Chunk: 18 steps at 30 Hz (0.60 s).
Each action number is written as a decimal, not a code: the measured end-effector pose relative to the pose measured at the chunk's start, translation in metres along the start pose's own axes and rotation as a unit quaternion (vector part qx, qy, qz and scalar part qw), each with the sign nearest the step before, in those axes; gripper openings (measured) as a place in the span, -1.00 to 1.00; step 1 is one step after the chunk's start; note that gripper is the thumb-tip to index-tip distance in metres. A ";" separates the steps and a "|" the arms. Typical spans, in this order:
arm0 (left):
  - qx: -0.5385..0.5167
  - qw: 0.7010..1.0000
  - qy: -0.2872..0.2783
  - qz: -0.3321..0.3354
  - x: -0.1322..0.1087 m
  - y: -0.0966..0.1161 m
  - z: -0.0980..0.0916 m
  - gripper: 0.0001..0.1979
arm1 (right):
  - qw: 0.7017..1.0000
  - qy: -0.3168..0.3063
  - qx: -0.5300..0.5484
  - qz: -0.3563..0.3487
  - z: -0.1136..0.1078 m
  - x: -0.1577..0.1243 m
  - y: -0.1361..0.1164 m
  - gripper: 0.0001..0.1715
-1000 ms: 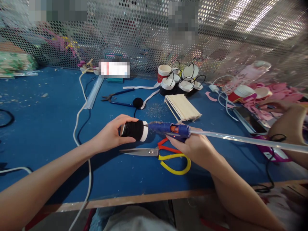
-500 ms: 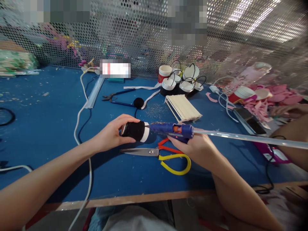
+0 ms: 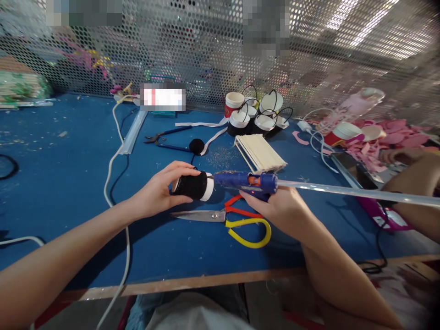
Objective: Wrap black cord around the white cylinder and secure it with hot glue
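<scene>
My left hand is wrapped round a small cup covered in black yarn, which lies on its side with its white rim facing right. In my right hand is a blue glue gun, its nozzle at the white rim. A long clear glue stick sticks out of the gun's back end toward the right. Below the gun, scissors with red and yellow handles lie on the table. A ball of black yarn rests beyond the cup, with a strand running down toward it.
Pliers, a bundle of pale sticks and several cups with black handles are further back. Another person's arm is at the right, near a phone and pink pieces. A white cable crosses the left side.
The view has shifted slightly. The other person's arm at the right has moved a little. Both my hands keep their hold, with the gun's nozzle still at the cup's rim.
</scene>
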<state>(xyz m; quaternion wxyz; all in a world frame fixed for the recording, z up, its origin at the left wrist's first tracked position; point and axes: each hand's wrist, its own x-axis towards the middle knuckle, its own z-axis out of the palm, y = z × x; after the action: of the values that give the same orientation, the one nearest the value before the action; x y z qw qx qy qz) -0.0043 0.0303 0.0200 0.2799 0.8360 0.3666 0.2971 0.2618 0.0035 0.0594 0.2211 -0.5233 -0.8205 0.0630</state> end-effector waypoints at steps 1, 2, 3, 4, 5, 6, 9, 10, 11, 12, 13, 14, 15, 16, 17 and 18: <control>-0.004 1.000 0.000 -0.001 0.000 0.000 0.000 -0.53 | 1.000 0.000 -0.002 0.000 0.000 0.000 0.000 -0.75; -0.008 1.000 0.000 -0.001 0.000 -0.001 0.000 -0.53 | 1.000 0.000 -0.007 -0.001 0.000 0.001 0.001 -0.74; -0.012 1.000 0.001 0.002 -0.001 -0.001 0.001 -0.52 | 1.000 -0.001 -0.012 -0.003 0.001 0.001 0.001 -0.74; -0.014 1.000 0.003 0.006 -0.001 -0.001 0.001 -0.52 | 1.000 -0.003 -0.016 -0.004 0.001 0.002 0.001 -0.74; -0.015 1.000 0.004 0.010 -0.001 -0.001 0.001 -0.52 | 1.000 -0.003 -0.018 -0.006 0.000 0.003 0.001 -0.74; -0.016 1.000 0.006 0.013 -0.001 -0.001 0.001 -0.52 | 1.000 -0.004 -0.019 -0.006 -0.001 0.004 0.000 -0.75; -0.020 1.000 0.011 0.011 -0.001 -0.002 0.002 -0.51 | 1.000 -0.010 -0.008 -0.002 -0.006 0.004 -0.007 -0.78; -0.023 1.000 0.015 0.005 -0.001 -0.003 0.002 -0.51 | 1.000 -0.015 -0.003 0.001 -0.008 0.003 -0.009 -0.80; -0.026 0.999 0.019 -0.004 -0.001 -0.003 0.002 -0.51 | 1.000 -0.019 0.002 0.005 -0.009 0.003 -0.012 -0.80; -0.030 0.999 0.023 -0.017 0.000 -0.003 0.002 -0.50 | 1.000 -0.023 0.008 0.010 -0.010 0.002 -0.013 -0.81; -0.033 0.999 0.027 -0.032 0.000 -0.003 0.002 -0.49 | 0.999 -0.026 0.014 0.015 -0.011 0.001 -0.015 -0.81; -0.035 0.998 0.030 -0.047 0.000 -0.003 0.002 -0.49 | 0.999 -0.027 0.020 0.019 -0.011 0.000 -0.015 -0.81; -0.038 0.997 0.031 -0.064 0.001 -0.002 0.002 -0.48 | 0.999 -0.026 0.025 0.021 -0.010 -0.001 -0.015 -0.81; -0.041 0.995 0.031 -0.080 0.001 -0.001 0.002 -0.48 | 0.999 -0.026 0.030 0.021 -0.010 -0.002 -0.015 -0.81; -0.045 0.994 0.031 -0.094 0.001 0.000 0.002 -0.47 | 0.999 -0.025 0.032 0.018 -0.009 -0.003 -0.014 -0.81; -0.050 0.993 0.031 -0.105 0.001 0.001 0.002 -0.47 | 0.999 -0.025 0.032 0.016 -0.008 -0.004 -0.013 -0.81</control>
<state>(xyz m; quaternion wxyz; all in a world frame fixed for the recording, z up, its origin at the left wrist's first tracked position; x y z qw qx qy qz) -0.0020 0.0306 0.0199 0.3397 0.7681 0.4453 0.3102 0.2557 -0.0070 0.0696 0.2163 -0.5272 -0.8150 0.1054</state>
